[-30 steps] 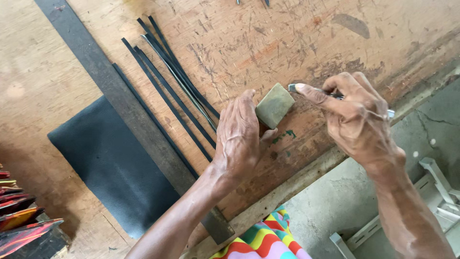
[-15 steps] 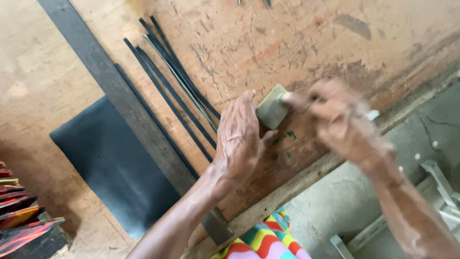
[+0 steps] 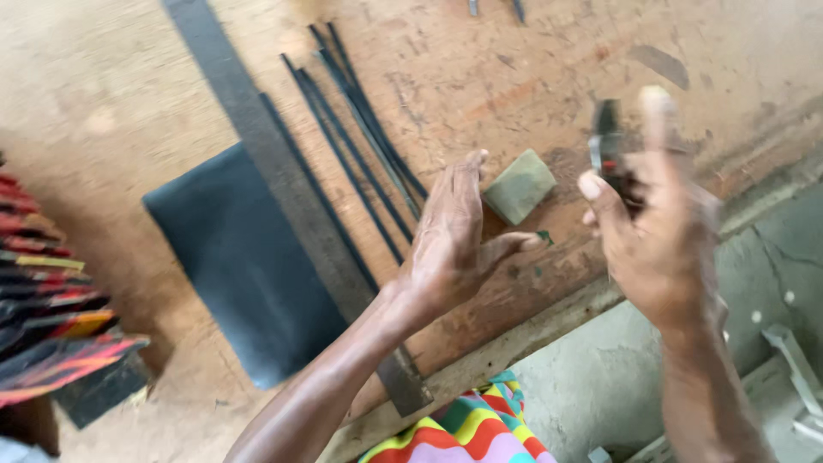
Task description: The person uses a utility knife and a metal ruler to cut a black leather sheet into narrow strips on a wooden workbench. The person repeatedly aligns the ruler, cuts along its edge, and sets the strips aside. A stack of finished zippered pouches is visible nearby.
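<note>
Moved: right hand point(image 3: 660, 231) has lifted off the green block point(image 3: 519, 186), fingers pinching a small blade point(image 3: 607, 141)
Left hand point(image 3: 450, 240): fingers open beside block on worktop point(image 3: 531, 69)
Tip: I'd steady that block before honing

My one head-worn camera looks steeply down, close over the wooden desk point(image 3: 531, 77), whose near edge runs diagonally, with both my forearms reaching up from below.
</note>
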Demonstrator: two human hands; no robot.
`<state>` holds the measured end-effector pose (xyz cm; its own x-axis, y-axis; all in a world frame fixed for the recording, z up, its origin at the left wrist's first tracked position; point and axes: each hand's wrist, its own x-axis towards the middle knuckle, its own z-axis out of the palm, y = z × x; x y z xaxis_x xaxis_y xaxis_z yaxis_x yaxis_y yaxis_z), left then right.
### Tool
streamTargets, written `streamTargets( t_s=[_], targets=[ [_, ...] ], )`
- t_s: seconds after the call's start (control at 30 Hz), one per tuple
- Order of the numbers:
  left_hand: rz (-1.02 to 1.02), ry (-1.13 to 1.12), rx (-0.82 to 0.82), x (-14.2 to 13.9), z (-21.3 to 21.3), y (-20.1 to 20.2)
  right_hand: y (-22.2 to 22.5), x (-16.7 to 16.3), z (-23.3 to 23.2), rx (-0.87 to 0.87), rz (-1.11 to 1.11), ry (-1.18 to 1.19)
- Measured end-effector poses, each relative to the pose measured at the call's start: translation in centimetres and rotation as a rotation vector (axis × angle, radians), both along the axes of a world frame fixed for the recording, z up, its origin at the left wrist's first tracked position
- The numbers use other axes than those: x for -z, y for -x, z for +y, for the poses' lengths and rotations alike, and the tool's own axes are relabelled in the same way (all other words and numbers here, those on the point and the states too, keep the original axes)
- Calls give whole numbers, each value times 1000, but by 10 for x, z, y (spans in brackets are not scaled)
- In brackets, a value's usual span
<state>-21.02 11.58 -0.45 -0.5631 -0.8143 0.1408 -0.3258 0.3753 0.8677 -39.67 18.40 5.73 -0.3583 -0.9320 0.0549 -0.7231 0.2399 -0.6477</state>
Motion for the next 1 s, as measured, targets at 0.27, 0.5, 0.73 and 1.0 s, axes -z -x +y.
streamTargets(
  t_s=[0.27, 0.5, 0.73, 1.0],
  targets=[
    [692, -956, -40, -40, 43, -76, -117, -14, 52, -162, -264, 187],
    [761, -909, -254, -43, 49, -133, -187, -18, 62, -221, -393, 112],
    [948, -677, -392, -35, 11, -189, -212, -18, 58, -199, -155, -124],
    [-519, 89, -36, -16, -52, -246, -212, -17, -31, -242, -168, -332]
  ],
)
